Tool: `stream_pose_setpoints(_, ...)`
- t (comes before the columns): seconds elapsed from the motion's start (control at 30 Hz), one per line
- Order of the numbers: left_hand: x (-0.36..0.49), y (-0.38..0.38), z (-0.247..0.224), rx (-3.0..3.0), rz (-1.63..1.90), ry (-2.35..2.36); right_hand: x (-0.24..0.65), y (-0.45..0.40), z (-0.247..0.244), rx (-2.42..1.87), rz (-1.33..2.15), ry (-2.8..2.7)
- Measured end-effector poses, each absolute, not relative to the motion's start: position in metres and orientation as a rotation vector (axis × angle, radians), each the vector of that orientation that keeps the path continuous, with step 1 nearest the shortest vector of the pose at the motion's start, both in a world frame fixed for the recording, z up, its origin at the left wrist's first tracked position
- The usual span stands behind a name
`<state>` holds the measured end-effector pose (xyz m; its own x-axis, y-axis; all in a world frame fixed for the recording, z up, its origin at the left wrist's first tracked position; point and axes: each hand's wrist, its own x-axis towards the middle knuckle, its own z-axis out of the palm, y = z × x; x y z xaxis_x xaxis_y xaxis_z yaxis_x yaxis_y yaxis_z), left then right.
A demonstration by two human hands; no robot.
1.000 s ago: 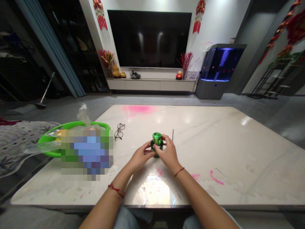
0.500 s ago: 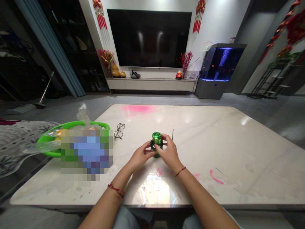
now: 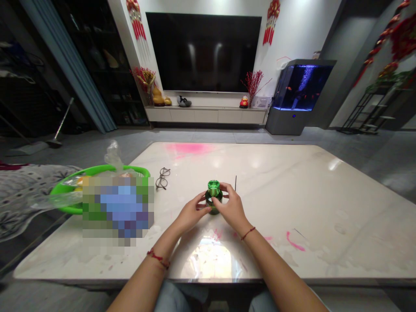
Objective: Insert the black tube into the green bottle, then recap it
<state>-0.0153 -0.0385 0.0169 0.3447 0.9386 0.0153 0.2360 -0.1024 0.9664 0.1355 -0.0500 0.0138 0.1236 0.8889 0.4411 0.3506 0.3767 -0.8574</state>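
Note:
A small dark-green bottle (image 3: 213, 208) with a shiny, ridged green cap (image 3: 213, 187) stands upright at the middle of the pale table. My left hand (image 3: 191, 213) is closed round its left side, fingers behind and thumb across the lower front. From the right, my right hand (image 3: 230, 207) grips the same bottle, with its thumb on the front near the shoulder and its fingers round the far side. The cap sticks up between both hands. Parts of the fingers behind the bottle are hidden.
Folded-out eyeglasses (image 3: 162, 178) lie to the left beyond my hands. A thin black stick (image 3: 235, 183) is just right of them. A green basket (image 3: 61, 209) holding plastic bags sits at the table's left edge. Pink smears (image 3: 294, 242) mark the stone tabletop (image 3: 292, 186).
My right hand and wrist have shifted very slightly to the right. Reflections on the green cap look different. My left hand and the bottle's place stay nearly the same.

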Motion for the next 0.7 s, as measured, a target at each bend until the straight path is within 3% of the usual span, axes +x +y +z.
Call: stream_pose_setpoints(0.7,-0.0152,-0.0374,0.0135,1.601,0.875,1.076,0.1340,-0.0479,0.0103,-1.223,0.544,-1.484)
